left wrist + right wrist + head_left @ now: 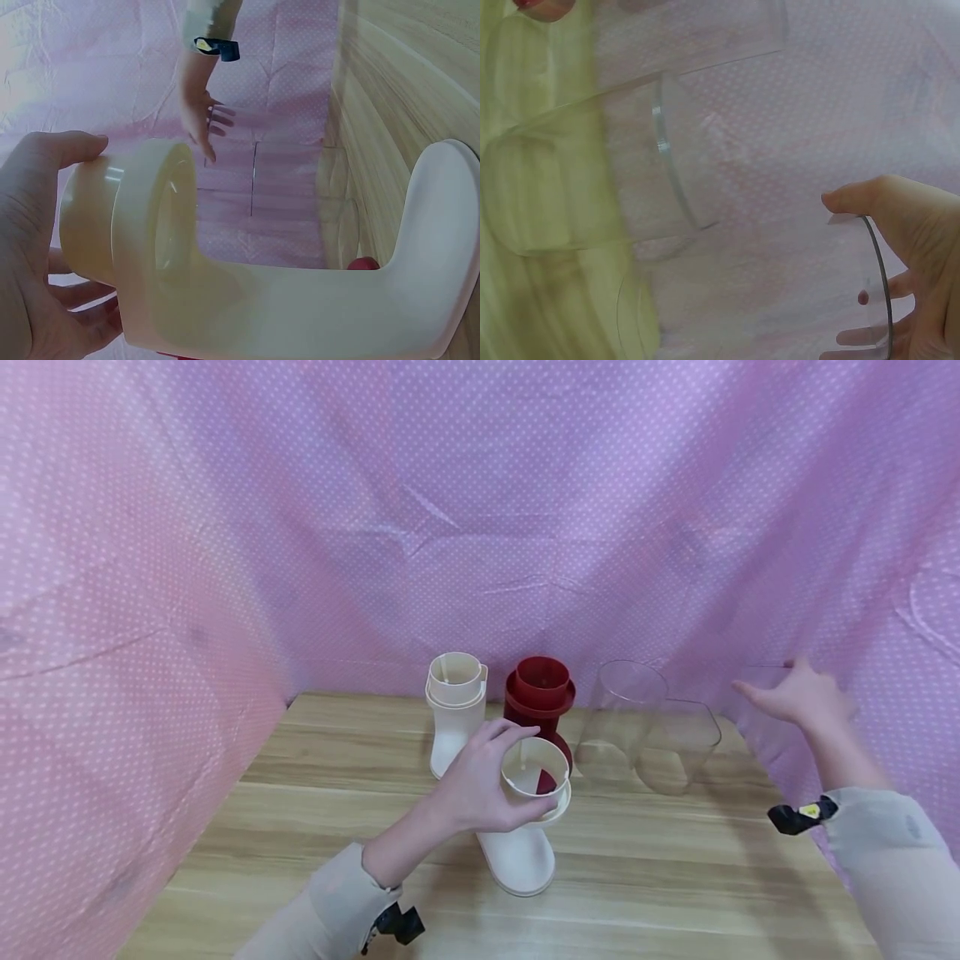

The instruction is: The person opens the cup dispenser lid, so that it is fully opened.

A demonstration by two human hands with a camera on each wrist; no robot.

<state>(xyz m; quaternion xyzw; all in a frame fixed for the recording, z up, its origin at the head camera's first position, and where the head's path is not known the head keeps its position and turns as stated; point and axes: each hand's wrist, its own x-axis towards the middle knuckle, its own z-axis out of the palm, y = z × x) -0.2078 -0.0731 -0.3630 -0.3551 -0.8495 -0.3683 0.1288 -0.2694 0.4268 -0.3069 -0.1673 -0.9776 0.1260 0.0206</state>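
Observation:
My left hand (483, 781) grips the round collar at the top of a cream, curved stand (519, 860), thumb on one side and fingers on the other. The stand's rounded foot points toward me, and a bit of red shows through its open top. Over on the right, my right hand (802, 697) holds a clear cylinder (757, 292) by its upper rim. In the right wrist view the thumb lies at one edge of that rim while the fingers reach round the far side, seen through the clear wall.
Two more clear cylinders, one taller (622, 714) and one shorter (678, 747), stand right of centre. Behind my left hand are a second cream stand (456, 718) and a red stand (542, 689). A pink dotted cloth (480, 527) hangs round the wooden table (322, 827).

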